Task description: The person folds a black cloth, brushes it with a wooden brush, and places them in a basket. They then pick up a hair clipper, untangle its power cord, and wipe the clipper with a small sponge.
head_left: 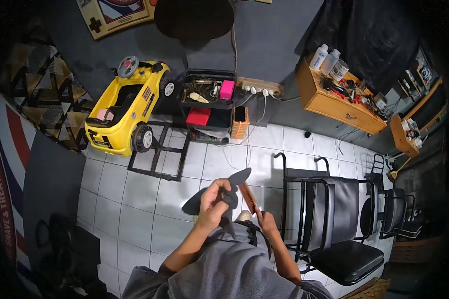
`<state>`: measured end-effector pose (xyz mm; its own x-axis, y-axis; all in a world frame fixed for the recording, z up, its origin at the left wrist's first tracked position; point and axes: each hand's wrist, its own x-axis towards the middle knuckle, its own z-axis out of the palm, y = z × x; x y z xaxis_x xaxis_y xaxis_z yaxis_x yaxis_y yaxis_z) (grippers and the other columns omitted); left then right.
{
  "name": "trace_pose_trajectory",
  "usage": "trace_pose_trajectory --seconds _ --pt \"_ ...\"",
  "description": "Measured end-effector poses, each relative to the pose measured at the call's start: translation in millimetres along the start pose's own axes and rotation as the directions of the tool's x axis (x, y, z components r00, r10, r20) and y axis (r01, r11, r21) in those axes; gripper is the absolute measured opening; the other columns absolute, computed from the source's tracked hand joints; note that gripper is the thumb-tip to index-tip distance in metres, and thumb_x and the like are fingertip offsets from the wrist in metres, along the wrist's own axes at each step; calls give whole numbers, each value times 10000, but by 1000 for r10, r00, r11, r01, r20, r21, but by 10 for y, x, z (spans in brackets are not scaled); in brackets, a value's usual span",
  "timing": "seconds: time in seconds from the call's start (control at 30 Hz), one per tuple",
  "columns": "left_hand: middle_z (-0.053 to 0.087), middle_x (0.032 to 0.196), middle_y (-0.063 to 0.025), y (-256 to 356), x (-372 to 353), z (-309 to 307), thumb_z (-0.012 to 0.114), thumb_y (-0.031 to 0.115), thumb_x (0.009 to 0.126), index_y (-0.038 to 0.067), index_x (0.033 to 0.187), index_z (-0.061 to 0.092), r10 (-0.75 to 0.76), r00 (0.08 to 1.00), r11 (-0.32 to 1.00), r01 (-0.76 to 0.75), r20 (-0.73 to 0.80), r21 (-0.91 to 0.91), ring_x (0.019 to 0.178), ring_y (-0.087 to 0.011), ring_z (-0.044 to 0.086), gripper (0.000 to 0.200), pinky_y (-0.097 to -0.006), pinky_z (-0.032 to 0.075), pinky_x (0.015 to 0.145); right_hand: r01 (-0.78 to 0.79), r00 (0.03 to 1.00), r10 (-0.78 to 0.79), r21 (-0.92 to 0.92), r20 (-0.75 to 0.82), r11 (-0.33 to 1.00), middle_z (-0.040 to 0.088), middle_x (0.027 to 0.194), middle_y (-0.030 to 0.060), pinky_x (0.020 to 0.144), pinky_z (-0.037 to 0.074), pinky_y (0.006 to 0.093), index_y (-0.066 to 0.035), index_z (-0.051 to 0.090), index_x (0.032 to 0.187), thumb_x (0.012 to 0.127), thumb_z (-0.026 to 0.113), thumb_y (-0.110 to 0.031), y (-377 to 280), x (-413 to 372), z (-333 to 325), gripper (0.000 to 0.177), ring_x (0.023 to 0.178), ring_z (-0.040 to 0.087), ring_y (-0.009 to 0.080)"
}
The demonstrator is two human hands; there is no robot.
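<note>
Grey cloth hangs bunched in the person's left hand, whose fingers are curled tightly around its middle. One pointed corner sticks up past the knuckles and another flap droops to the outer side of that hand. Just beside it, the right hand is closed around the lower end of an orange-brown comb. The comb slants up and away from the hand, and its upper end lies against the cloth. The two hands are near each other in front of the person's chest, over the sleeves of a grey sweater.

Below both hands lies a pale tiled floor. On the outer side of the right hand, close by, stands a black chair with a padded seat and metal arms, and a second chair stands beyond it. Well ahead of the left hand sits a yellow toy car on a black frame. Straight ahead of the hands is a black trolley that carries a pink box and a red box. Far ahead of the right hand, a wooden shelf on the dark wall holds white bottles and small clutter I cannot make out.
</note>
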<state>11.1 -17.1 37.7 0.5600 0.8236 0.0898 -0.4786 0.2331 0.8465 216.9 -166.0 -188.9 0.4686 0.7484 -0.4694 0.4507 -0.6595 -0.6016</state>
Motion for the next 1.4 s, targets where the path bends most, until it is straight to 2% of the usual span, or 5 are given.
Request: trace_pose_trajectory --seconds 0.27,0.5,0.77,1.07,1.4 --pt "497 931 12 46 88 202 585 43 928 48 1026 441 -46 989 926 96 -143 366 764 -20 427 174 -174 354 642 -44 976 -175 902 131 430 390 558 -18 439 285 251 -53 487 723 1039 345 -451 -1244 -654 -704 527 478 350 65" --pt "487 940 3 67 101 86 581 50 925 53 959 464 18 990 923 -68 136 378 851 -46 426 122 -179 365 730 444 896 -401 426 -192 788 478 574 66 475 376 317 16 595 797 983 549 -352 -1087 -353 -316 414 501 434 125" --pt "498 881 35 -5 -76 -176 554 50 940 41 950 545 -123 988 974 102 92 204 784 -29 432 17 -177 359 704 86 975 -127 -218 -182 972 642 656 186 593 483 435 15 662 820 918 520 -580 -400 -78 -256 619 629 642 359" --pt "493 891 14 34 -96 -183 558 51 928 38 953 541 -89 994 983 78 61 165 810 -53 434 33 -192 360 733 119 867 -493 934 68 338 388 565 -60 412 243 248 -60 509 716 964 522 -505 -1313 -617 -755 510 475 344 35" --pt "584 1024 -65 109 -41 -181 562 31 908 -11 1042 617 31 991 970 -60 126 234 991 -142 527 151 -268 387 917 48 998 -44 -123 36 991 651 701 226 680 501 415 34 708 832 866 523 -664 -617 -103 -115 723 739 671 357"
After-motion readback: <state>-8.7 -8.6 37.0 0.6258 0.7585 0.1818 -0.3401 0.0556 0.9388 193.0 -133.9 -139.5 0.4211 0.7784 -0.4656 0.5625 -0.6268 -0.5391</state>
